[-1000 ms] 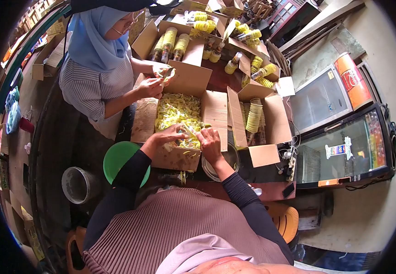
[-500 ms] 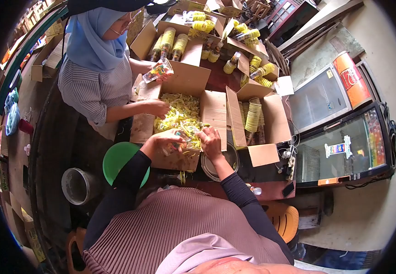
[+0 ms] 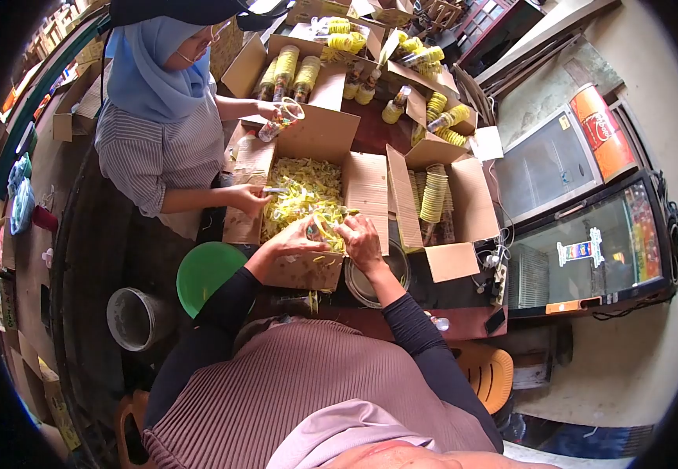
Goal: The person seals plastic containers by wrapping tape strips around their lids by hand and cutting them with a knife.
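An open cardboard box (image 3: 308, 270) holds a heap of yellow-green strips (image 3: 304, 187). Over its near edge, my left hand (image 3: 296, 240) is closed round a clear plastic cup (image 3: 317, 232). My right hand (image 3: 361, 240) is close by on the right, its fingers bent together at the cup's side; what they pinch is too small to make out. Across the box, a co-worker's hand (image 3: 250, 199) reaches to the strips with a small pale item, and the other hand holds a clear cup (image 3: 271, 129) with colourful contents.
A green basin (image 3: 208, 275) and a grey bucket (image 3: 131, 319) are at the left. Right of the strips, another box (image 3: 452, 264) holds stacked yellow-ringed cups (image 3: 434, 195). A round metal pan (image 3: 358, 283) lies beside my right forearm.
The co-worker's hands have moved apart, one down to the strips, the other holding a cup at the box's far left. My left hand has turned slightly and moved a little closer to my right.
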`<state>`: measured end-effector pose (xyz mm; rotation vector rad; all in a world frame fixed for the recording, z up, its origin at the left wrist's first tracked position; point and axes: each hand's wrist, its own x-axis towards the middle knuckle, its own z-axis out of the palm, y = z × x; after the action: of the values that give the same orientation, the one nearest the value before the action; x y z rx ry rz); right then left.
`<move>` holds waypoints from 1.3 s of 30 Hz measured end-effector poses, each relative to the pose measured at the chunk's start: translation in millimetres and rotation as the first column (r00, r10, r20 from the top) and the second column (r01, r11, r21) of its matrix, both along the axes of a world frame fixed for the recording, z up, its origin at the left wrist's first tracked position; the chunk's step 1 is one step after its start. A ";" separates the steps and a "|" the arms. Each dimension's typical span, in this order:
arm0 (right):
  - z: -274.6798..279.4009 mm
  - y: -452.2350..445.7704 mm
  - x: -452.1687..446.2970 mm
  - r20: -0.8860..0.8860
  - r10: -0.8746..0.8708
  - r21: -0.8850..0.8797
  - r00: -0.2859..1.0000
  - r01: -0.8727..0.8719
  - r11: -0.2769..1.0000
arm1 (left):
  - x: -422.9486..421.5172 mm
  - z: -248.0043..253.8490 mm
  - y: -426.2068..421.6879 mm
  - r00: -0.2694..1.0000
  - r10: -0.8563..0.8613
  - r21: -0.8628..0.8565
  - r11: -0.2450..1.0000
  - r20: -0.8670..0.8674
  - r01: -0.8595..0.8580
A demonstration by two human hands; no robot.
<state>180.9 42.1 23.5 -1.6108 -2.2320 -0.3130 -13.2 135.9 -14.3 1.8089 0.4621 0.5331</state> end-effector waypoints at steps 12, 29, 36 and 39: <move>7.2 4.2 1.4 -0.335 -0.151 -0.070 0.930 0.135 0.988 | -8.7 23.2 -6.1 0.996 0.086 -0.344 0.935 -0.024 -0.089; 10.1 -6.3 -5.5 0.000 -0.113 0.100 0.994 0.113 0.989 | 4.4 -8.7 -3.1 0.992 0.128 -0.017 0.992 0.011 -0.128; 7.0 0.2 4.4 -0.047 0.012 0.032 0.999 -0.010 0.999 | -2.9 7.1 -3.2 0.996 0.041 -0.343 0.939 0.083 -0.010; 4.3 -4.4 -2.4 0.109 0.020 0.106 0.994 -0.032 0.994 | -0.7 -13.8 3.2 0.997 0.046 -0.345 0.938 0.067 -0.020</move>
<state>178.5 37.6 27.8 -1.5416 -2.2710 -0.5149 -13.9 139.2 -28.0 1.4426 0.5019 0.5063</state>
